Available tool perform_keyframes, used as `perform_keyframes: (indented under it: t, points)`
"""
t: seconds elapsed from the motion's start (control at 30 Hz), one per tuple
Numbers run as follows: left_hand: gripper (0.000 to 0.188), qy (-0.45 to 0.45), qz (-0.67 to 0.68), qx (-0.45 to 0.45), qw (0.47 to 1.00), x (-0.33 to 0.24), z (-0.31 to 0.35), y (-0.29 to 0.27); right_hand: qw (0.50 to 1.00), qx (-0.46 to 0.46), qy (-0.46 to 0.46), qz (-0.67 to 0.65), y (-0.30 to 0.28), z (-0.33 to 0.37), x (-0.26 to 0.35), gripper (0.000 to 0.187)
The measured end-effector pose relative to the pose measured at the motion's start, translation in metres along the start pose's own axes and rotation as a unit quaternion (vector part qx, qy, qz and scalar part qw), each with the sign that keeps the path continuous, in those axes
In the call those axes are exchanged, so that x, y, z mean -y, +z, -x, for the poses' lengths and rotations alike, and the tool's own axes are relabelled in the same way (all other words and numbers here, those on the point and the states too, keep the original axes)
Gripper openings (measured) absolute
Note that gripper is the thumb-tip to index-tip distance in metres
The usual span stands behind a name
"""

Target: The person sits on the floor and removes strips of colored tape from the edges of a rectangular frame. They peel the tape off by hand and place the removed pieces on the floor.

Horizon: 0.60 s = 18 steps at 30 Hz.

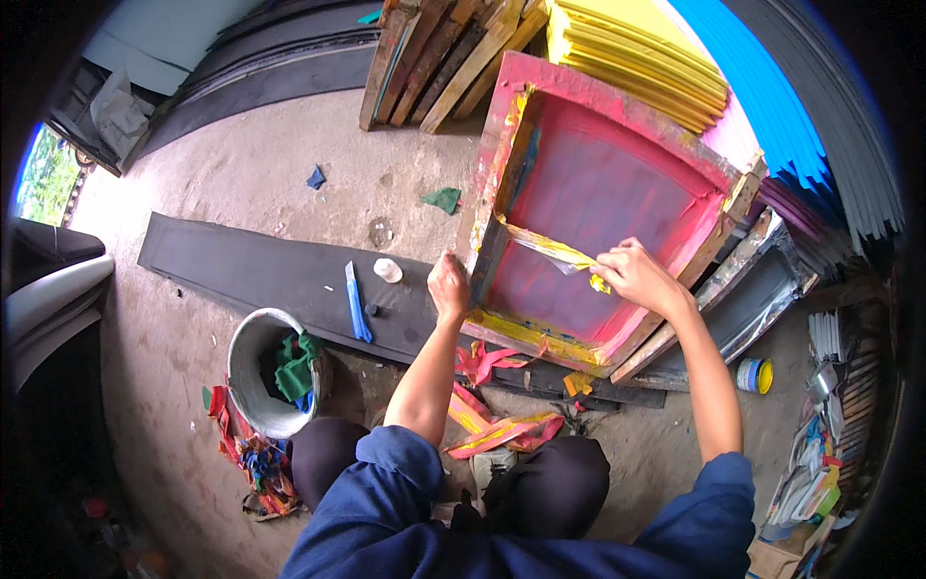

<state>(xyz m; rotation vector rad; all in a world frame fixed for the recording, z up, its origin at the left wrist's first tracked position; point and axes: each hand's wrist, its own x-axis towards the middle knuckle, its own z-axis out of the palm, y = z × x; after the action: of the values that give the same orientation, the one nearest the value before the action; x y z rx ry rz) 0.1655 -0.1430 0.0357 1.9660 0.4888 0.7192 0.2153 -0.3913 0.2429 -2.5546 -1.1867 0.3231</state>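
A screen printing frame (666, 124) with a red-stained wooden border and a purplish mesh stands tilted in front of me. My right hand (637, 277) is closed on a crumpled strip of yellow-stained tape (550, 245). The strip stretches across the mesh, its far end still at the frame's inner left side. My left hand (449, 286) is closed around the frame's left edge, low down; its fingertips are partly hidden. Peeled strips of red and yellow tape (511, 431) lie on the floor between my knees and the frame.
Left of my hands, a blue utility knife (358, 304) and a white bottle (388, 270) rest on a black sheet (241, 261). A bucket (253, 405) with green cloth stands nearer. Wooden frames (434, 58) and yellow sheets (637, 68) are stacked behind. A small tin (754, 375) lies right.
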Motion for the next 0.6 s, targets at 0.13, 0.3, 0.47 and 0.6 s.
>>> perform_keyframes:
  t: [0.13, 0.3, 0.47, 0.6]
  points:
    - [0.054, -0.004, 0.001, 0.004, 1.000, 0.002, -0.004, 0.001, 0.996, -0.068, 0.049, -0.021, -0.022, 0.013, 0.004, 0.023]
    - [0.048, -0.077, 0.009, 0.043, 0.996, 0.002, 0.001, -0.004, 0.910, -0.307, 0.060, -0.273, 0.023, -0.004, 0.014, 0.023]
    - [0.032, -0.088, 0.128, 0.040, 0.987, -0.009, -0.014, -0.015, 0.722, -0.402, 0.025, -0.563, 0.048, -0.045, 0.032, 0.026]
    - [0.032, 0.063, 0.182, 0.063, 0.979, -0.052, -0.071, -0.016, 0.667, -0.409, 0.040, -0.621, 0.044, -0.079, 0.035, 0.019]
